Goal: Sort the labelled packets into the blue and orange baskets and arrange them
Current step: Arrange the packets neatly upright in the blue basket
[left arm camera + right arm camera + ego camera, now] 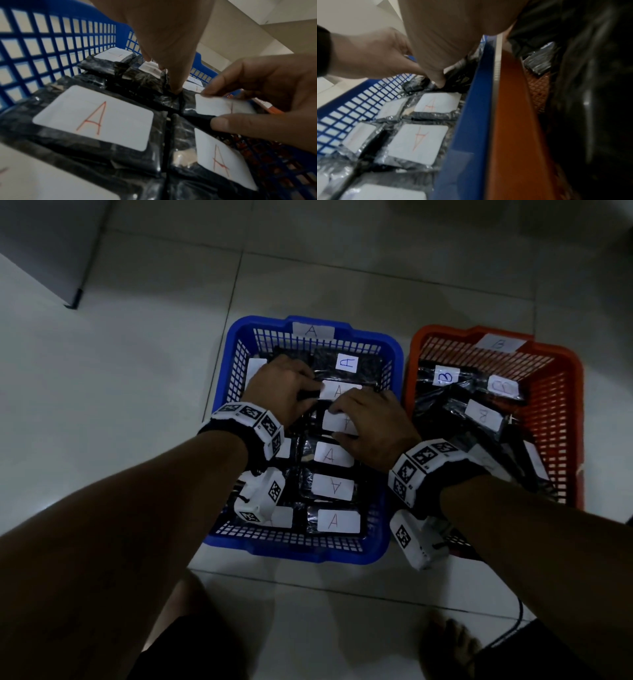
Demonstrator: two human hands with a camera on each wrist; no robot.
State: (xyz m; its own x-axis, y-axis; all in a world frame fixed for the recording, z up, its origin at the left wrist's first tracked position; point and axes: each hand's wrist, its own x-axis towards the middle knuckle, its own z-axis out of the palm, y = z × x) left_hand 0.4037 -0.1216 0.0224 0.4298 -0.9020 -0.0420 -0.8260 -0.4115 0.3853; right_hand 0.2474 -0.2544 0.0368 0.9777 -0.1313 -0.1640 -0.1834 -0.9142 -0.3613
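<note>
**A:** Nearest to you, what do you see?

**B:** Your bare knee and foot on the tiled floor (137,405), then the near wall of the blue basket (291,546). Black packets lie flat in it in rows, each with a white label marked A; the closest one (337,521) sits against the near wall, and more (333,487) lie behind it in a column.

**A:** And your hands?

**B:** Both are down inside the blue basket, close together around the middle of that column. Your left hand (281,392) has its fingers bent onto the black wrap beside an A-labelled packet (339,390); in the left wrist view one finger presses straight down into the gap between packets. Your right hand (373,426) lies over the next packet (337,422), fingertip and thumb pinching the edges of its white label, which shows clearly from the left wrist. Whether your left hand actually grips a packet I cannot tell.

**A:** Further out?

**B:** One more A packet (347,362) lies at the far end, and the far rim carries a tag marked A. Touching the blue basket on your right stands the orange basket (568,422), tagged B, holding black packets labelled B (447,376) in a loose, overlapping heap, some tilted. Beyond them is floor, with a grey cabinet corner (73,299) at the far left.
</note>
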